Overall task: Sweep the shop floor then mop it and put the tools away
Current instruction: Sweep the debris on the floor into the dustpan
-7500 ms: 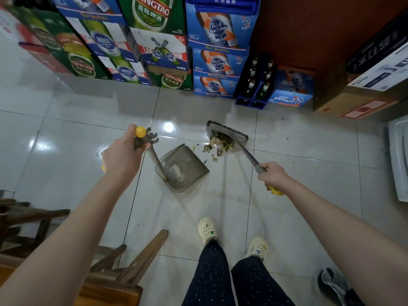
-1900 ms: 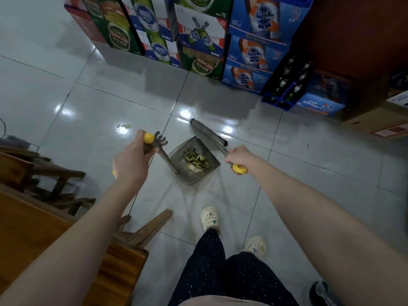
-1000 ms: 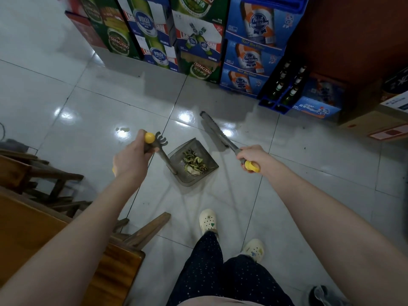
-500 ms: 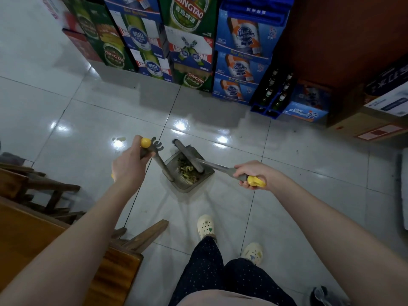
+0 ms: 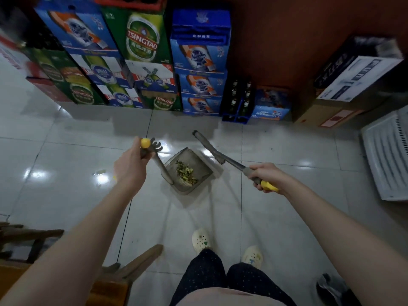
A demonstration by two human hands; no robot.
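While I stand on the glossy pale tiled floor (image 5: 66, 173), brown wooden furniture (image 5: 136, 263) crowds in below my left hand (image 5: 130, 166), its slanted rails near my forearm. Out past that hand to the left the tiles run open.

My left hand is curled tight around the stem of the long-handled grey plastic dustpan (image 5: 198, 160), just under its round yellow cap, where a row of comb teeth sticks out. The pan sits on the tiles between my hands. It is a shallow, smoky scoop with a raised back wall, and a small heap of greenish-yellow litter (image 5: 185, 173) lies inside it.

Beyond both hands a tall stack of printed green and blue beer cartons (image 5: 141, 40) closes the far edge, with a strip of bare tile between it and the pan.

Just right of the pan hangs the narrow head of the grey broom (image 5: 208, 146), its near end beside the pan's right rim. I cannot tell whether it touches the floor. My right hand (image 5: 265, 175) is wrapped around the broom's slim grey handle, just above its yellow end grip.

Beyond that hand stands a dark blue crate of glass bottles (image 5: 239, 102), then brown and white cardboard boxes (image 5: 353, 74) further right. A white slatted panel (image 5: 388, 155) bounds the floor to the right of my right hand, well apart from it.
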